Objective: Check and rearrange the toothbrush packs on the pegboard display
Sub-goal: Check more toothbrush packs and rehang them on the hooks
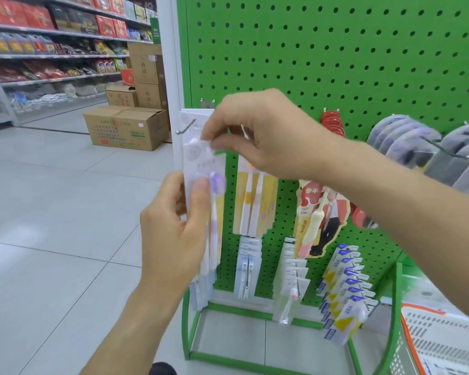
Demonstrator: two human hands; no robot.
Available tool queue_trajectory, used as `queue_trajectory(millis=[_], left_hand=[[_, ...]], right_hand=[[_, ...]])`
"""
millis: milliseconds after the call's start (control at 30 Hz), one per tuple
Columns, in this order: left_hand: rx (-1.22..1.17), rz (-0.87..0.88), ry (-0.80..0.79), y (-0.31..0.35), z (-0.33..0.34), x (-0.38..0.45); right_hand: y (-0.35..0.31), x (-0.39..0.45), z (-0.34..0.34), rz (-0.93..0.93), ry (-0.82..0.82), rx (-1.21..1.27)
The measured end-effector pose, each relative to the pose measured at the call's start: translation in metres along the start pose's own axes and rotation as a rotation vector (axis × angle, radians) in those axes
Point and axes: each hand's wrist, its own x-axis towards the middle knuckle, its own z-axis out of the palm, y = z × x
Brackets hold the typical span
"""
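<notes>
At the left edge of the green pegboard (336,58), about 9 o'clock from frame centre, a purple toothbrush pack (205,185) is held in front of a metal peg (186,127). Its top edge is pinched by the right hand (266,136) between thumb and fingertips; its lower half is gripped by the left hand (173,228), thumb pressed on the front, fingers curled behind. More packs are stacked behind it in the left hand; the count cannot be told.

At 3 o'clock of the held pack, a yellow-and-white pack group (253,201) is hung. Further at 3 o'clock, one red figure-shaped pack (322,212) is seen. Below, at 6 o'clock, three rows are hung: a blue-white row (248,266), a white row (294,277) and a blue-yellow row (344,290), roughly nine packs visible in the last. At 2 o'clock, a stack of red discs (333,123) and two rows of grey-purple pouches (406,139) are hung.

The floor (52,212) is laid in pale grey tiles. At 10 o'clock, six brown cartons (125,128) are stacked, and grocery shelving (52,44) is run along the aisle. An orange-rimmed basket (444,339) is partly seen at 4 o'clock.
</notes>
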Motion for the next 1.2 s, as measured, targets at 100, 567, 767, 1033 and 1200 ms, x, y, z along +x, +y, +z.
queue_trajectory(millis=[100,567,767,1033,1200], left_hand=[[-0.098,-0.161,-0.120,-0.017,-0.012,-0.039],[0.160,-0.486,-0.913,-0.126,0.021,-0.100],[0.199,-0.705,-0.951,-0.164,0.051,-0.112],[0.124,-0.927,-0.771,-0.151,0.073,-0.105],[0.172,-0.840,-0.728,-0.145,0.069,-0.108]], right_hand=[[-0.015,-0.042,0.033,0.003,-0.070,-0.024],[-0.043,-0.238,0.208,0.942,0.163,0.593],[-0.025,-0.266,0.223,1.317,-0.026,0.932],[-0.015,-0.263,0.217,1.258,-0.072,0.861],[-0.015,-0.266,0.210,1.217,-0.129,0.910]])
